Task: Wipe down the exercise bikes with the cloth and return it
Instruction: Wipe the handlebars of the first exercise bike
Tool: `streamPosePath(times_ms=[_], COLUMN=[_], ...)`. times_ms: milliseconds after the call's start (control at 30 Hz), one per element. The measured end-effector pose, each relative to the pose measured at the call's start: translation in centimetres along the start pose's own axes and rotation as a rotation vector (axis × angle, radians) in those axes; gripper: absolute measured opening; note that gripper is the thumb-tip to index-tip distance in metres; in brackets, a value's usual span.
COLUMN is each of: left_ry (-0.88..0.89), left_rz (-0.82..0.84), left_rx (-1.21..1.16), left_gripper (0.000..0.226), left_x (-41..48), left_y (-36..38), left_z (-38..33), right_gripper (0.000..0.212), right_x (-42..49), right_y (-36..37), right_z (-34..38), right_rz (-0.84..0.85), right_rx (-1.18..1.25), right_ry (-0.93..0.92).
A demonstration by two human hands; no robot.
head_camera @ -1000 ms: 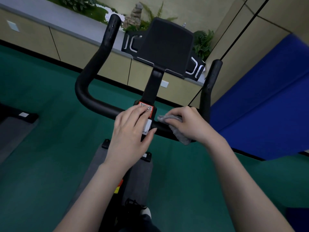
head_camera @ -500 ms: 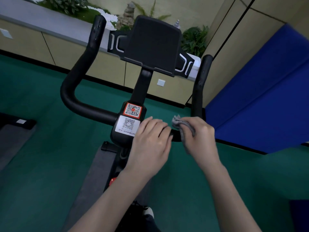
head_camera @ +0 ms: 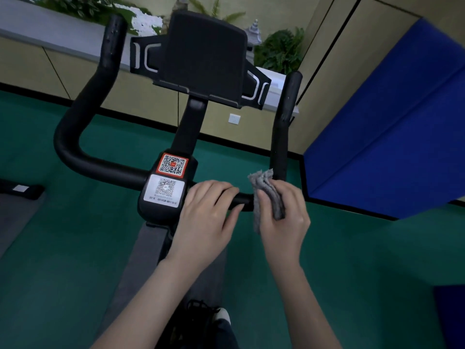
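Cloth (head_camera: 267, 195) sits bunched on the handlebar (head_camera: 105, 168) near its right bend, our right hand (head_camera: 285, 222) curling its fingers round it. Our left hand (head_camera: 205, 217) has slid off the label (head_camera: 164, 190) — its fingers now wrap the handlebar beside the cloth, so we judge wiping moves rightward.

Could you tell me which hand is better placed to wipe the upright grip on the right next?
Probably the right hand: it holds the cloth against the bar, at the foot of that grip. The left hand grips the bar bare, nearer the stem.
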State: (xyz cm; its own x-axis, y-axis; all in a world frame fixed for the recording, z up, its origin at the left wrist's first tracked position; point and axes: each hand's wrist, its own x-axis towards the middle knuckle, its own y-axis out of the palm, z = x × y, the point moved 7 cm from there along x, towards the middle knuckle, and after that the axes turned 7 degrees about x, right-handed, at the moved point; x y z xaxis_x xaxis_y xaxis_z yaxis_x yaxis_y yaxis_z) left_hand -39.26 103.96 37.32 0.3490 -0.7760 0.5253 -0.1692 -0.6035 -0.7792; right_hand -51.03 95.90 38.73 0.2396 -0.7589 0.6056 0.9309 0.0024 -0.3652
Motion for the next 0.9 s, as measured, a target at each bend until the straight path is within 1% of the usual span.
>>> streamPosePath(times_ms=[167,300,533,633,733,900], left_ry=[0.012,0.012,-0.045,-0.053,-0.063,-0.067], left_rz=[-0.008,-0.017,-0.026,-0.023,-0.013,-0.005], left_rx=[0.006,0.005,0.018,0.024,0.021,0.017], left_gripper=[0.027,0.028,0.028,0.029,0.03,0.03], left_x=[-0.2,-0.2,-0.1,0.0,0.1,0.1], left_y=[0.1,0.1,0.7,1.0,1.2,1.3], left_z=[0.0,0.1,0.1,0.0,0.1,0.1], right_gripper=[0.018,0.019,0.019,0.018,0.018,0.016], right_x=[1.0,2.6,0.8,1.8,0.9,-0.9], right_y=[-0.4,-1.5,-0.8,-1.3,-1.2,-0.5], right_z=[-0.5,-2.0,-2.1,-3.2,-3.6,-3.8], right_rz=[0.029,-0.028,-0.01,-0.085,-0.178,-0.26], right_rx=[-0.001,-0.038,0.062,0.066,0.121,0.214], right_ry=[-0.053,-0.03,-0.033,0.023,0.103,0.145])
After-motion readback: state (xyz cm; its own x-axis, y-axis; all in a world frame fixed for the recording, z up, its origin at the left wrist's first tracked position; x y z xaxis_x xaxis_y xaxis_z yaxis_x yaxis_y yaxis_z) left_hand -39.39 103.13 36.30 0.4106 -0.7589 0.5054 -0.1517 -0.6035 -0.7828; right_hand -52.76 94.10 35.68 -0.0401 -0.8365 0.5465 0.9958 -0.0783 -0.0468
